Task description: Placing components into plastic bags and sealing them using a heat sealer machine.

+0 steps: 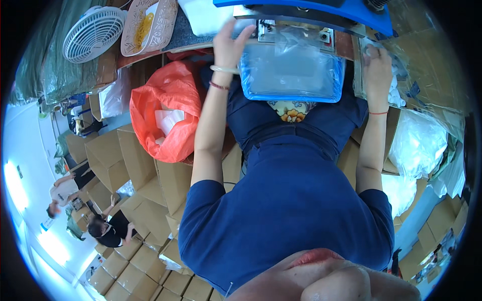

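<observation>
My left hand (230, 44) reaches up beside the blue press-like machine (321, 14), thumb and fingers spread, slightly blurred, with nothing visible in it. At the upper right, my right hand (377, 65) has its fingers curled at the inner side of a cardboard box (422, 55). Whitish pieces (394, 93) lie just beside it; what its fingertips hold is too small to make out. Between my hands, in front of the machine, sits a blue tray-like bin (292, 95) covered in clear film. A clear plastic piece (291, 42) lies at the machine's metal fixture (325, 37).
An open red plastic sack (168, 130) with white pieces inside stands left. A white fan (94, 35) and a lattice basket (130, 37) with yellow bands are at the far left. Cardboard cartons (143, 213) and two people fill the lower left. Clear bags (416, 143) hang right.
</observation>
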Demonstrator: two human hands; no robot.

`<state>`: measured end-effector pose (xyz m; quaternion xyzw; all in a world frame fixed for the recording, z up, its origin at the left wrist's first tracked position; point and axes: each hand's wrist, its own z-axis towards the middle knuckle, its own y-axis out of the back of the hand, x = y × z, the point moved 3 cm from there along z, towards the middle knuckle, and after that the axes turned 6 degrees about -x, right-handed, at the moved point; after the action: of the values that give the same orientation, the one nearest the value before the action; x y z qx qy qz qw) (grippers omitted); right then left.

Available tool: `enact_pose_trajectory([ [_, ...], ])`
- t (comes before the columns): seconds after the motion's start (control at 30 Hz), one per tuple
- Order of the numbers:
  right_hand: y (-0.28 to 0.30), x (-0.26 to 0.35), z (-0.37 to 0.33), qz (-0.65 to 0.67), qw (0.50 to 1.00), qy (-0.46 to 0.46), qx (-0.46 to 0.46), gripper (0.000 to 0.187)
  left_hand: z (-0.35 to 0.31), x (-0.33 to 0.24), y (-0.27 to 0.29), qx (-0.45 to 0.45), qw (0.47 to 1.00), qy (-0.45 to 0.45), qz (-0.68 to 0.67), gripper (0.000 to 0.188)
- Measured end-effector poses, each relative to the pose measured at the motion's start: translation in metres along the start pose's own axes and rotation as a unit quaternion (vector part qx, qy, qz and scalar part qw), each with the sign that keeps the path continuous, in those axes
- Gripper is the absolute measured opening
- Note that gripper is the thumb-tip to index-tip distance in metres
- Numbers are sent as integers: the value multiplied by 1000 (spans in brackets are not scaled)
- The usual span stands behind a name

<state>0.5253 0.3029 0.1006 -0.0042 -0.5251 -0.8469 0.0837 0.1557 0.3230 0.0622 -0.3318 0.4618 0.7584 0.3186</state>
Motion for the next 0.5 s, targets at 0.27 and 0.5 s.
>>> enact_pose_trajectory([
  [0.27, 42, 52, -19, 442, 871, -196, 83, 24, -40, 25, 51, 7, 977, -134, 165, 21],
  [0.5, 62, 135, 2, 516, 854, -7, 69, 23, -56, -50, 44, 68, 987, 90, -116, 16],
])
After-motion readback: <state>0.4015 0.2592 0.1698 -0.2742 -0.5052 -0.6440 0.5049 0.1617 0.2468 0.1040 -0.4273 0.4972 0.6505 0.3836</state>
